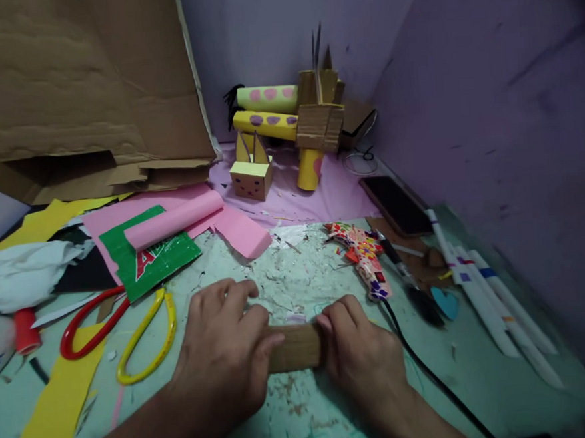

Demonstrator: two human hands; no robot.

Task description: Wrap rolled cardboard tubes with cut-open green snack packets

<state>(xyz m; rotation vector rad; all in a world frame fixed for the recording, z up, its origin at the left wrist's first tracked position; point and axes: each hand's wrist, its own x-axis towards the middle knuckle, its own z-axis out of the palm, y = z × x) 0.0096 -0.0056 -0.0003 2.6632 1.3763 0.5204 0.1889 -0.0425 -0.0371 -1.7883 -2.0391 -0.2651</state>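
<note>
A short brown cardboard roll (295, 347) lies on the green work mat (296, 272) in front of me. My left hand (226, 354) is wrapped over its left end with the thumb pressed on top. My right hand (359, 351) grips its right end, fingers curled round it. Both hands rest low on the mat. Just beyond my right hand lies a glue gun covered in patterned paper (365, 257), its black cord (423, 363) trailing toward me.
Red-handled scissors (87, 323) and yellow-handled scissors (148, 342) lie at left beside pink paper (172, 221) and yellow strips. A cardboard sheet (77, 87) leans at back left. Paper-roll crafts (286, 126) stand at the back. A phone (396, 205) and white rolled tubes (482, 286) lie at right.
</note>
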